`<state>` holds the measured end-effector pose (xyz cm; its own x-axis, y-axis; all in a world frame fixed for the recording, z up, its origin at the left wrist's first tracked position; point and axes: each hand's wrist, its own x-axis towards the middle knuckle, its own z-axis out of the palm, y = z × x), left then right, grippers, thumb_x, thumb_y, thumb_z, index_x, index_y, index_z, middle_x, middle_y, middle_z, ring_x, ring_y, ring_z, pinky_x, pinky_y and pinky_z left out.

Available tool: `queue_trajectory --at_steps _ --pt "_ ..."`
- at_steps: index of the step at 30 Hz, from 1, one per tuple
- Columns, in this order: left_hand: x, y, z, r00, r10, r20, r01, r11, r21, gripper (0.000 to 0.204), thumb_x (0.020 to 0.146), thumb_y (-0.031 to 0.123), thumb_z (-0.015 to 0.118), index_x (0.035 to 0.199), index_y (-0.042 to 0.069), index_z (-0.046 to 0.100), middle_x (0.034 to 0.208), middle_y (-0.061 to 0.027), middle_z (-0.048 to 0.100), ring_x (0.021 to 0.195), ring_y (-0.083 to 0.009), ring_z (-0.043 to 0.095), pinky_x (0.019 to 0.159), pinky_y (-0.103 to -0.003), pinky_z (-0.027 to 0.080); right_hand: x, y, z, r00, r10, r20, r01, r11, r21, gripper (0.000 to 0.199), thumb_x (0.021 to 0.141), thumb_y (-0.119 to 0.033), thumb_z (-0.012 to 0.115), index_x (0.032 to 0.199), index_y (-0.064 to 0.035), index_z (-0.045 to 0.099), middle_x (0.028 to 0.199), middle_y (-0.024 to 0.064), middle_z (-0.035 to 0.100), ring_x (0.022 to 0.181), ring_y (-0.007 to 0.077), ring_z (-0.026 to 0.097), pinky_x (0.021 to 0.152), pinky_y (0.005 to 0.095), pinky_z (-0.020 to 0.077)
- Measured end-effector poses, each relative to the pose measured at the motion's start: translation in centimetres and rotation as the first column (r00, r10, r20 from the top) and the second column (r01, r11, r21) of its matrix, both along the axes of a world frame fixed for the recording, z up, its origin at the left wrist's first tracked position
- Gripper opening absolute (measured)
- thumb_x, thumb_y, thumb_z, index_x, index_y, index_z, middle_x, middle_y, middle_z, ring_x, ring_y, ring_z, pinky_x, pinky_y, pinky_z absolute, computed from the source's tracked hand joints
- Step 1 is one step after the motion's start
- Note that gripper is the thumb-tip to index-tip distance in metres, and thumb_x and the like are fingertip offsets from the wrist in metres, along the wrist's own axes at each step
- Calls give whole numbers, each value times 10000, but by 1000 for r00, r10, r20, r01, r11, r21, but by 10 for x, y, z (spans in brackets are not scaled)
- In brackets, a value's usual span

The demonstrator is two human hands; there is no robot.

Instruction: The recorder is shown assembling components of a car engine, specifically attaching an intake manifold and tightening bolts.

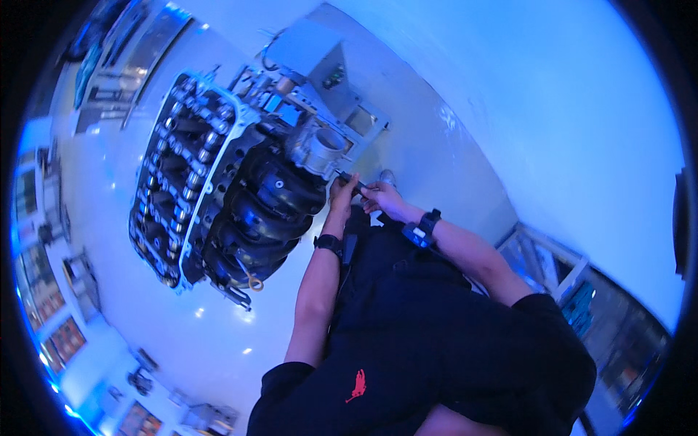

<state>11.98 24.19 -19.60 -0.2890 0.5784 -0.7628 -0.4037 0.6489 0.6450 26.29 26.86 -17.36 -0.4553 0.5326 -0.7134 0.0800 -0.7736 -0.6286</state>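
An engine stands in front of me, with a black ribbed intake manifold (262,211) on its near side. A silver throttle body (320,147) with a round bore sits at the manifold's far right end. Just below it, my left hand (340,195) is closed around a short dark bar-like tool (355,182). My right hand (383,200) meets the same piece from the right, its fingers bent around the near end. The tool's exact kind is too small and dim to make out, as is whether it touches the engine.
Exposed camshafts (178,174) run along the engine's left side. A yellow dipstick ring (255,283) sticks out at its near end. Behind the engine is a grey box-like stand (309,54). Benches (109,94) line the far left, and a metal-framed rack (545,254) is at right.
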Motion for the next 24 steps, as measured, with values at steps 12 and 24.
queue_trajectory --at_steps 12,24 --pt "-11 -9 -15 966 14 260 -64 981 185 321 899 214 572 1170 69 477 1079 -65 539 976 -190 513 796 -382 417 -5 -9 -17 997 -75 -14 76 989 130 475 938 -420 432 1070 34 476 736 128 607 539 190 613 504 297 534" --pt "-10 4 -1 967 -19 252 22 1000 -11 305 931 334 501 1095 77 506 1040 -91 555 977 -210 526 846 -379 400 -1 -6 -15 995 -77 -63 85 987 135 398 927 -313 451 1066 59 454 694 143 606 544 218 631 449 317 520"
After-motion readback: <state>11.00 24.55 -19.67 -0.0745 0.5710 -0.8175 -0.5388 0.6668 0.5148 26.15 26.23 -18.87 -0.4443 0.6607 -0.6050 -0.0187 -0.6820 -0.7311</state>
